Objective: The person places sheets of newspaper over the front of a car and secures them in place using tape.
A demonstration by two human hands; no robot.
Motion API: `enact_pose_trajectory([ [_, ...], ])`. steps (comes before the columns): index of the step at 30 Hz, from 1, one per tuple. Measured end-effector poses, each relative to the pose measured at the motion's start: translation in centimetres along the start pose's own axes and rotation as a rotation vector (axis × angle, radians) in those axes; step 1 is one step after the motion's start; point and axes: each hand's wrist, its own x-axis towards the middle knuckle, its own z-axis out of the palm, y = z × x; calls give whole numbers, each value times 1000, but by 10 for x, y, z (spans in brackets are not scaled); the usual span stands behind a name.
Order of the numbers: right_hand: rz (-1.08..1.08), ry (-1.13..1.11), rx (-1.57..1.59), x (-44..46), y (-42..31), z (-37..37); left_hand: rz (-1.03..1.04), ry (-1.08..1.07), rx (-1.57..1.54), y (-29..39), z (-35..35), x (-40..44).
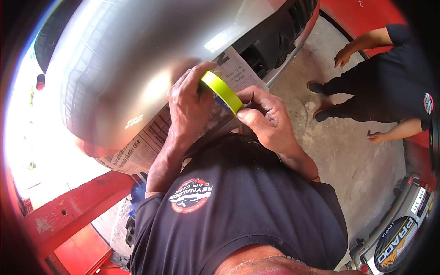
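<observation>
A roll of bright yellow-green tape is held up between my two hands, in front of newspaper on a silver car. My left hand grips its upper left side, the fingers curled over and partly hidden. At the roll's lower right end, the thumb and fingers of my right hand pinch it; whether they hold a loose tape end I cannot tell. Newspaper sheets cover part of the car behind the roll, and another newspaper part runs along the lower edge of the silver panel.
A dark grille opening lies beyond the newspaper. To the right, a person in dark clothes stands on the concrete floor. A red beam is at lower left. Another vehicle with a "PRADO" spare-wheel cover is at lower right.
</observation>
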Motion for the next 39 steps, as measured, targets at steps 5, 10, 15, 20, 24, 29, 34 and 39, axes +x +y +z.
enact_pose_trajectory([
  [5,-61,-66,-31,3,9,1,-285,-66,-251,-9,2,-2],
  [10,-116,-100,29,8,19,4,-581,-210,-649,-12,-2,-2],
  [15,-146,-26,92,7,8,7,-453,-164,-611,-15,3,-6],
  [20,-126,-15,16,6,8,-3,-19,38,-221,-24,3,-5],
  [24,-100,10,18,6,-2,-3,66,66,31,-8,-6,-1],
  [29,-60,-69,-3,6,-4,-3,-226,17,-189,-9,-3,-3],
  [34,-40,-89,-3,6,3,-3,-342,-19,-301,-17,1,-6],
  [39,-21,-49,6,6,-1,0,-135,96,-124,-10,3,-4],
])
